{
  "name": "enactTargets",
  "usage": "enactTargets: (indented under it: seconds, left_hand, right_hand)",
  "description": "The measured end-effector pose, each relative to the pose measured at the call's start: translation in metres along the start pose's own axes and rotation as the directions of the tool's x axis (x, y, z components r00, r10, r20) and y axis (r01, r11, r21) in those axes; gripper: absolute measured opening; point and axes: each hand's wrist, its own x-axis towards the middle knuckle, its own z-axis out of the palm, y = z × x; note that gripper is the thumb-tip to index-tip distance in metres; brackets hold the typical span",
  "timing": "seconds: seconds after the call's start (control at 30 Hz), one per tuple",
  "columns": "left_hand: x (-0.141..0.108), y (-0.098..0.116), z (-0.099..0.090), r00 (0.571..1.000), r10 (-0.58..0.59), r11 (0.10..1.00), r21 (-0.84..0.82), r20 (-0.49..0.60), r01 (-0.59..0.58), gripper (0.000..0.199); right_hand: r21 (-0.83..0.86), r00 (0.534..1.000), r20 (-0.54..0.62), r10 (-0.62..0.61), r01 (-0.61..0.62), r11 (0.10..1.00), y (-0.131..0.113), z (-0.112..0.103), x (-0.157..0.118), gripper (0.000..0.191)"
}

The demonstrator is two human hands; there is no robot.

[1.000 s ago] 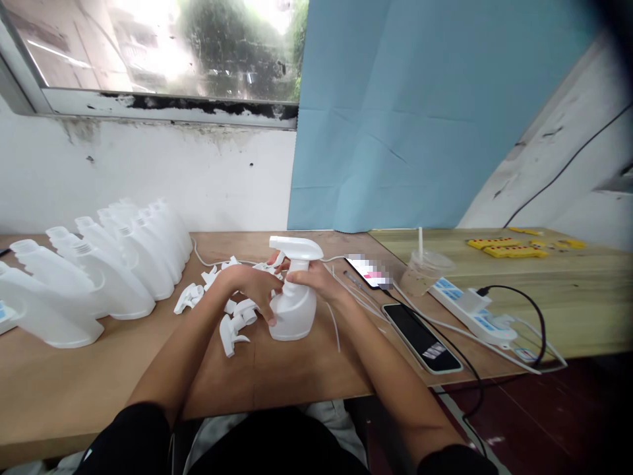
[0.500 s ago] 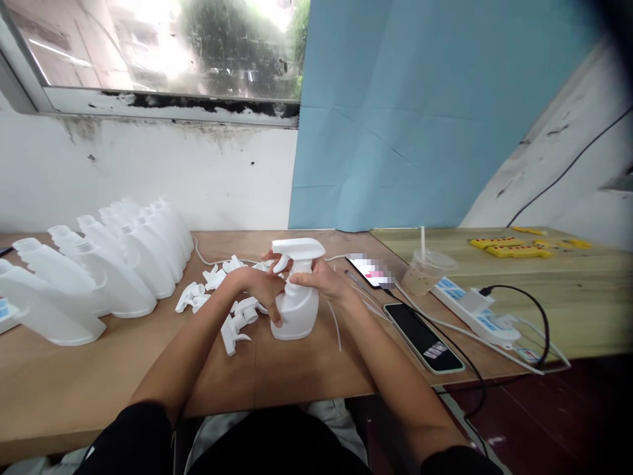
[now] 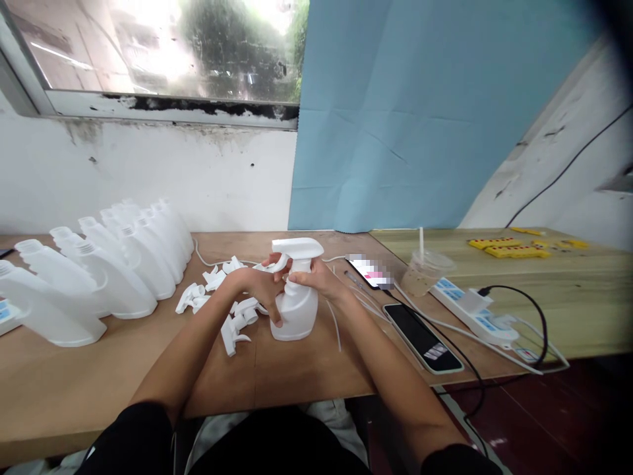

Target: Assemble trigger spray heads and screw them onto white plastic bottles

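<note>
Both sets of fingers (image 3: 275, 313) hold a plain spray bottle (image 3: 301, 310).

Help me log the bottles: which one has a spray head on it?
The bottle held between the left hand and right hand. It carries a white spray head, while the bottles grouped on the left show none.

No lettering or number can be read. The blue-and-white panels on the power strip (image 3: 463, 313) are too small to make out, as is the blue patch on the white block (image 3: 10, 318) at the left edge. The lit phone (image 3: 370, 272) has its screen blurred into coloured squares.
</note>
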Motion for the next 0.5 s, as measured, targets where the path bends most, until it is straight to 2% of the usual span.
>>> enactTargets:
  seconds: [0.07, 0.13, 0.23, 0.3, 0.33, 0.37, 0.4, 0.5]
  left_hand:
    - [0.0, 0.001, -0.001, 1.0, -0.012, 1.0, -0.002, 0.006, 0.012, 0.043]
    - [0.0, 0.004, -0.003, 0.999, -0.028, 0.999, 0.02, -0.045, 0.029, 0.037]
    - [-0.001, 0.008, -0.008, 0.978, -0.025, 0.998, 0.058, -0.205, 0.037, 0.035]
    - [-0.003, 0.009, -0.012, 0.926, -0.03, 0.999, 0.027, -0.375, 0.044, 0.033]
    - [-0.004, 0.009, -0.014, 0.886, -0.045, 0.999, -0.008, -0.461, 0.046, 0.031]
    - [-0.005, 0.008, -0.016, 0.841, -0.068, 0.998, -0.049, -0.536, 0.05, 0.03]
    - [-0.005, 0.007, -0.017, 0.793, -0.1, 0.994, -0.087, -0.601, 0.06, 0.029]
    - [-0.002, 0.005, -0.018, 0.62, -0.208, 0.977, -0.196, -0.756, 0.089, 0.03]
  right_hand:
    - [-0.136, 0.992, -0.126, -0.021, 0.004, 0.991, 0.005, -0.002, -0.002, 0.039]
    - [-0.28, 0.943, -0.313, -0.113, 0.022, 0.96, 0.01, -0.005, -0.003, 0.041]
    - [-0.437, 0.8, -0.518, -0.303, 0.057, 0.898, 0.015, -0.012, -0.004, 0.05]
    - [-0.544, 0.699, -0.584, -0.412, 0.038, 0.838, 0.018, -0.017, -0.005, 0.05]
    - [-0.602, 0.666, -0.588, -0.459, 0.019, 0.798, 0.019, -0.019, -0.006, 0.048]
    - [-0.658, 0.654, -0.57, -0.497, -0.001, 0.753, 0.021, -0.02, -0.007, 0.045]
    - [-0.707, 0.667, -0.535, -0.518, -0.019, 0.707, 0.023, -0.02, -0.007, 0.043]
    - [-0.771, 0.799, -0.414, -0.436, -0.053, 0.634, 0.034, -0.015, -0.005, 0.056]
